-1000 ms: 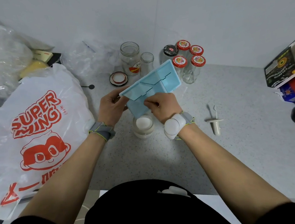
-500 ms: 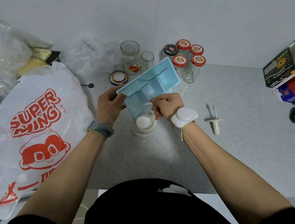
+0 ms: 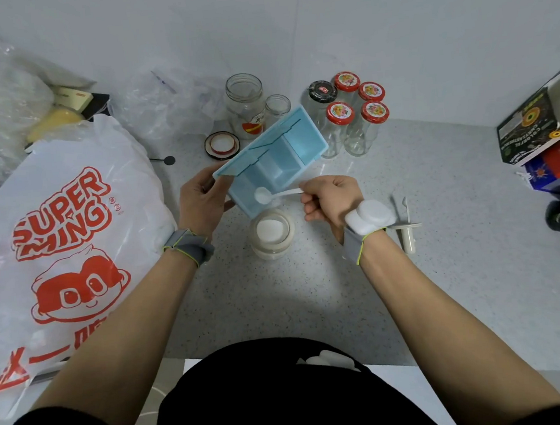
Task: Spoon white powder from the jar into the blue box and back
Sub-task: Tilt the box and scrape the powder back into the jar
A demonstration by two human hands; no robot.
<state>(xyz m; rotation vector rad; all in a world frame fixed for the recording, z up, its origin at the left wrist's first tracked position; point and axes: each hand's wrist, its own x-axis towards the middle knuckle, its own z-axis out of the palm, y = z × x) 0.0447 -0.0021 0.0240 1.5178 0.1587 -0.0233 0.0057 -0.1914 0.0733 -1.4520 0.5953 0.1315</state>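
Looking down at the middle of the frame, I see my left hand (image 3: pixel 203 202) curled round the left end of the blue box (image 3: pixel 272 160), holding it tilted in the air with its open compartments facing me. My right hand (image 3: pixel 330 199) pinches the handle of a white spoon (image 3: pixel 270 194) between thumb and fingers, the other fingers curled. The spoon reaches left from that grip, and its bowl, holding white powder, sits over the box's lower compartment. The open jar (image 3: pixel 272 235) of powder stands on the counter (image 3: pixel 440 198) just below the box, between my two wrists. A white bag (image 3: pixel 61 245) with red print fills the left of the frame.
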